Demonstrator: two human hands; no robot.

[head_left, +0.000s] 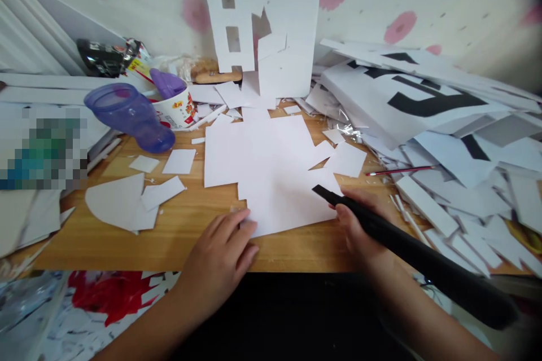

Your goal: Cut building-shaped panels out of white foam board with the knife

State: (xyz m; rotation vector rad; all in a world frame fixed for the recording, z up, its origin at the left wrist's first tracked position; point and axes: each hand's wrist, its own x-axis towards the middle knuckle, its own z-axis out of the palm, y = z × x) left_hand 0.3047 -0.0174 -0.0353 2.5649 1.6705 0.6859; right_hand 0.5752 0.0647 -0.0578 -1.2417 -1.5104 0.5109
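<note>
A large white cut-out sheet (271, 169) with stepped edges lies flat on the wooden table. My left hand (226, 245) rests at its lower left corner, fingers stretched and touching the sheet's edge. My right hand (359, 223) is closed round a long black tool (406, 242) with a narrow flat tip, whose exact kind I cannot make out. The tip points up and left over the sheet's right part; whether it touches the sheet is unclear. At the sheet's right edge is a loose white piece (349, 159), beside a narrow dark gap.
A white panel with cut-out windows (288, 22) stands at the back. On the left are a translucent purple cup (127, 113), a paper tub (180, 110) and white scraps (114, 200). Printed sheets (423, 96), a red pencil (400, 170) and offcuts crowd the right.
</note>
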